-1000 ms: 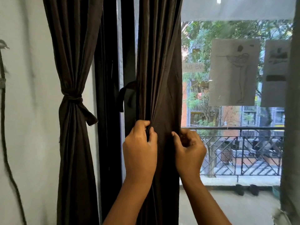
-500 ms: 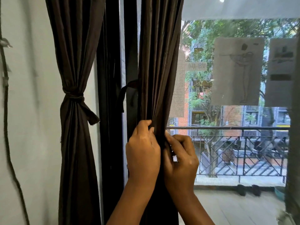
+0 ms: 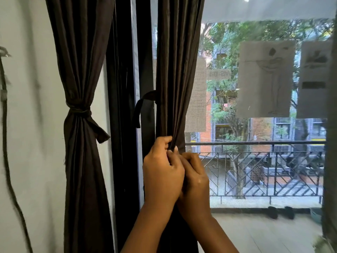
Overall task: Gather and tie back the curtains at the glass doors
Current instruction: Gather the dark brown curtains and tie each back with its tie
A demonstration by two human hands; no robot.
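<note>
So your left curtain (image 3: 80, 125) is tied; both hands, left hand (image 3: 162, 174) and right hand (image 3: 196, 181), pinch the middle curtain (image 3: 175, 79) gathered, its tie strap (image 3: 142, 106) hanging loose.

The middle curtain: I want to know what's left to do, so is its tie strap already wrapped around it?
No. The tie strap hangs loose beside the middle curtain, which both hands only bunch together.

- Single head view, worn on the person's head, facing forward and slightly down at the glass door (image 3: 255, 125).
- Close range: both forearms enter from the bottom edge, dark curtain (image 3: 175, 70) fills the centre.
- Wide-angle; white wall (image 3: 27, 143) at left, balcony railing (image 3: 264, 170) through the glass at right.
</note>
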